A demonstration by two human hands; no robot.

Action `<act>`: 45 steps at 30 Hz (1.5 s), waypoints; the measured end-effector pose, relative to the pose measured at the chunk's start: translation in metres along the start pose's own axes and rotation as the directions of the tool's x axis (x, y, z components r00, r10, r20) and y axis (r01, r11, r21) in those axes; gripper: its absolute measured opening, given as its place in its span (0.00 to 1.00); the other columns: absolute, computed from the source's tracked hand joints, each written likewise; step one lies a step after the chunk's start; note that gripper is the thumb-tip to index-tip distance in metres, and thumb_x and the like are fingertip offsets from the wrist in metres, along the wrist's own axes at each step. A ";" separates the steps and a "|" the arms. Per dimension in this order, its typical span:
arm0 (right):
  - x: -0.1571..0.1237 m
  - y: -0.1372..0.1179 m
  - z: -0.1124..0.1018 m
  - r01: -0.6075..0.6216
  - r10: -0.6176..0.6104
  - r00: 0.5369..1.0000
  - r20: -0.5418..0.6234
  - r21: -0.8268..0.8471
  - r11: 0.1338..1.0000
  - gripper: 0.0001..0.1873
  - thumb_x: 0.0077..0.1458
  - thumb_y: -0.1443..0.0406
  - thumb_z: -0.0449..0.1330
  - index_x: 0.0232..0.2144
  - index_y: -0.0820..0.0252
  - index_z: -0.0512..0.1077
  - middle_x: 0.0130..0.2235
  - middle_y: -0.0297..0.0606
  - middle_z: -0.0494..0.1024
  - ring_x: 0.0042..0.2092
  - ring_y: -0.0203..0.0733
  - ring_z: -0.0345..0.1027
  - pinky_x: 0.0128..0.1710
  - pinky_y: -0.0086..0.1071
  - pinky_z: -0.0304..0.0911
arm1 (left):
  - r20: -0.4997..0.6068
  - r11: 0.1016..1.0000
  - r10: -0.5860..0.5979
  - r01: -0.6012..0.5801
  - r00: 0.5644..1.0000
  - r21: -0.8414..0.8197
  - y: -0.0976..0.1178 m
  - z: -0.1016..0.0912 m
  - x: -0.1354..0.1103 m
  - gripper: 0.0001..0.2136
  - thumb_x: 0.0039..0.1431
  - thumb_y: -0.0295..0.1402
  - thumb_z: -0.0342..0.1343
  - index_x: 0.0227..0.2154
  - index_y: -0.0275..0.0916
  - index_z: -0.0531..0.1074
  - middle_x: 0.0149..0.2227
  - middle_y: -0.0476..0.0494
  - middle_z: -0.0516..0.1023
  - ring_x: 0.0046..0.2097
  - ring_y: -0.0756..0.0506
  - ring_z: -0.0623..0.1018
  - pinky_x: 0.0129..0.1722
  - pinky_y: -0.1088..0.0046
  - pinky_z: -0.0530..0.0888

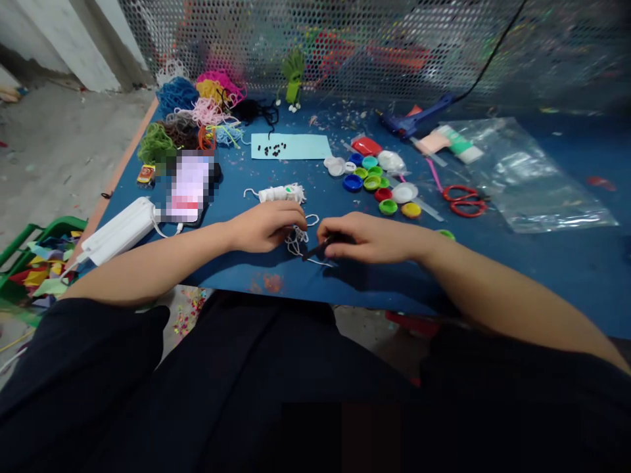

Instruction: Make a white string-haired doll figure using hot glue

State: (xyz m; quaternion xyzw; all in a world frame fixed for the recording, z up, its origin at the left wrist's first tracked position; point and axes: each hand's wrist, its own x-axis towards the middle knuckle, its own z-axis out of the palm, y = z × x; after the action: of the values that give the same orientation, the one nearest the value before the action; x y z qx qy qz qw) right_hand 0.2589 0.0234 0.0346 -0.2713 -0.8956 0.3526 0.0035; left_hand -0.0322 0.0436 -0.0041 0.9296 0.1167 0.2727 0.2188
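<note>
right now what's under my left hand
Loops of white string show at the edge of your left hand, against the blue table. Whatever lies beneath the rest of the hand is covered.

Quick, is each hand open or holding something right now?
Left hand: curled at the white string; can't tell if it grips.
Right hand: closed, holding a dark tool.

The head camera looks down at both hands
</note>
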 end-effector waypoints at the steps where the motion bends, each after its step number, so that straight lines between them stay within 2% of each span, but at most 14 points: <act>1: 0.001 -0.005 0.005 0.008 -0.008 1.000 -0.009 -0.094 0.996 0.18 0.68 0.50 0.62 0.44 0.58 0.74 0.36 0.38 0.80 0.34 0.39 0.68 0.36 0.31 0.56 | 0.052 1.000 0.003 -0.004 0.999 0.008 0.001 0.001 0.001 0.14 0.66 0.23 0.53 0.49 0.38 0.79 0.49 0.34 0.83 0.51 0.40 0.81 0.52 0.60 0.78; 5: 0.009 -0.020 0.027 0.024 -0.054 0.997 -0.055 -0.443 0.896 0.09 0.66 0.61 0.61 0.39 0.59 0.79 0.33 0.41 0.81 0.34 0.42 0.70 0.36 0.33 0.51 | 0.223 0.997 0.013 -0.029 0.975 0.069 0.005 0.001 0.003 0.09 0.71 0.29 0.56 0.45 0.40 0.82 0.48 0.36 0.85 0.50 0.39 0.80 0.54 0.57 0.73; 10: 0.015 -0.023 0.042 -0.003 -0.046 0.997 -0.069 -0.578 0.816 0.09 0.65 0.64 0.59 0.37 0.61 0.79 0.30 0.43 0.81 0.30 0.41 0.67 0.34 0.34 0.44 | 0.247 0.993 -0.022 -0.008 0.969 0.120 0.007 0.002 0.004 0.08 0.69 0.34 0.61 0.46 0.41 0.83 0.50 0.35 0.83 0.53 0.37 0.78 0.55 0.57 0.71; 15: 0.015 -0.010 0.034 0.020 -0.070 0.988 -0.137 -0.333 0.943 0.05 0.61 0.64 0.61 0.37 0.59 0.75 0.28 0.36 0.78 0.28 0.37 0.64 0.32 0.31 0.48 | 0.200 0.994 -0.035 0.014 0.979 0.106 0.011 0.002 0.005 0.05 0.66 0.30 0.61 0.40 0.41 0.83 0.53 0.34 0.81 0.56 0.36 0.77 0.58 0.54 0.70; 18: 0.013 -0.002 0.023 0.085 -0.088 0.948 -0.304 -0.024 0.996 0.06 0.62 0.62 0.61 0.36 0.59 0.71 0.28 0.32 0.75 0.27 0.33 0.62 0.31 0.29 0.54 | 0.108 0.989 -0.084 0.097 0.991 -0.114 0.012 0.002 0.006 0.05 0.68 0.33 0.60 0.37 0.39 0.78 0.54 0.34 0.82 0.56 0.37 0.78 0.60 0.54 0.70; 20: 0.013 0.001 0.019 0.126 -0.046 0.894 -0.446 0.152 0.980 0.10 0.65 0.58 0.60 0.35 0.58 0.68 0.29 0.33 0.75 0.29 0.34 0.65 0.31 0.29 0.58 | 0.030 0.895 -0.186 0.181 0.982 -0.408 0.012 0.002 0.007 0.11 0.72 0.39 0.59 0.36 0.38 0.74 0.51 0.34 0.83 0.51 0.41 0.80 0.56 0.59 0.73; 23: 0.016 0.003 0.019 0.185 0.056 0.816 -0.576 0.351 0.918 0.20 0.70 0.48 0.59 0.34 0.56 0.66 0.30 0.36 0.75 0.30 0.36 0.69 0.31 0.31 0.63 | 0.042 0.587 -0.357 0.259 0.933 -0.767 0.014 0.004 0.010 0.17 0.70 0.48 0.62 0.37 0.39 0.70 0.42 0.37 0.84 0.43 0.44 0.83 0.46 0.65 0.77; 26: 0.020 0.001 0.023 0.196 0.140 0.772 -0.620 0.442 0.875 0.26 0.67 0.40 0.60 0.35 0.55 0.65 0.31 0.36 0.75 0.30 0.37 0.69 0.32 0.34 0.65 | 0.123 0.356 -0.456 0.308 0.881 -0.882 0.020 0.005 0.012 0.23 0.64 0.53 0.68 0.44 0.41 0.69 0.34 0.44 0.82 0.36 0.45 0.84 0.39 0.67 0.78; 30: 0.022 0.002 0.027 0.149 0.227 0.738 -0.635 0.482 0.863 0.29 0.63 0.36 0.62 0.36 0.52 0.65 0.33 0.38 0.76 0.32 0.41 0.71 0.31 0.38 0.66 | 0.187 0.279 -0.502 0.362 0.845 -0.889 0.027 0.001 0.014 0.27 0.59 0.53 0.72 0.50 0.40 0.73 0.24 0.54 0.71 0.24 0.51 0.74 0.29 0.71 0.72; 33: 0.025 0.008 0.026 0.212 0.279 0.640 -0.716 0.513 0.832 0.29 0.61 0.36 0.63 0.36 0.51 0.63 0.32 0.37 0.76 0.28 0.39 0.64 0.27 0.37 0.60 | 0.243 0.263 -0.480 0.403 0.843 -0.877 0.029 -0.004 0.015 0.23 0.59 0.52 0.72 0.46 0.39 0.78 0.19 0.57 0.64 0.20 0.54 0.64 0.24 0.71 0.67; 37: 0.029 0.016 0.015 0.281 0.365 0.472 -0.802 0.530 0.800 0.25 0.61 0.41 0.62 0.36 0.51 0.59 0.31 0.32 0.76 0.24 0.34 0.52 0.25 0.35 0.50 | 0.265 0.289 -0.467 0.429 0.843 -0.856 0.027 -0.007 0.015 0.20 0.60 0.52 0.71 0.37 0.39 0.80 0.18 0.54 0.63 0.20 0.54 0.62 0.23 0.71 0.64; 40: 0.027 0.029 0.000 0.276 0.486 0.314 -0.816 0.568 0.775 0.24 0.60 0.43 0.62 0.36 0.50 0.56 0.35 0.33 0.77 0.26 0.35 0.51 0.27 0.36 0.49 | 0.294 0.315 -0.456 0.462 0.840 -0.829 0.025 -0.008 0.014 0.20 0.61 0.53 0.70 0.34 0.38 0.81 0.17 0.55 0.61 0.21 0.53 0.60 0.24 0.70 0.64; 43: 0.018 0.056 -0.018 0.267 0.564 0.163 -0.809 0.587 0.764 0.29 0.59 0.36 0.57 0.35 0.51 0.55 0.41 0.37 0.79 0.27 0.36 0.51 0.26 0.38 0.49 | 0.347 0.384 -0.418 0.509 0.840 -0.770 0.026 -0.015 0.014 0.21 0.66 0.54 0.65 0.36 0.37 0.83 0.17 0.55 0.58 0.21 0.52 0.59 0.25 0.70 0.65; 45: 0.009 0.074 -0.028 0.190 0.558 0.141 -0.818 0.575 0.796 0.33 0.61 0.29 0.47 0.35 0.51 0.58 0.44 0.41 0.79 0.28 0.38 0.52 0.26 0.39 0.49 | 0.410 0.470 -0.379 0.554 0.830 -0.687 0.029 -0.022 0.015 0.20 0.69 0.52 0.61 0.37 0.37 0.84 0.18 0.52 0.63 0.22 0.52 0.61 0.25 0.71 0.64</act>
State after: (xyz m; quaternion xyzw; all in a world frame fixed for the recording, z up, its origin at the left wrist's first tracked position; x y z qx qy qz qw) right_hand 0.2924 0.0906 0.0069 -0.5326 -0.4834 0.3326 0.6099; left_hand -0.0298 0.0307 0.0331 0.6916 0.2133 0.1297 0.6778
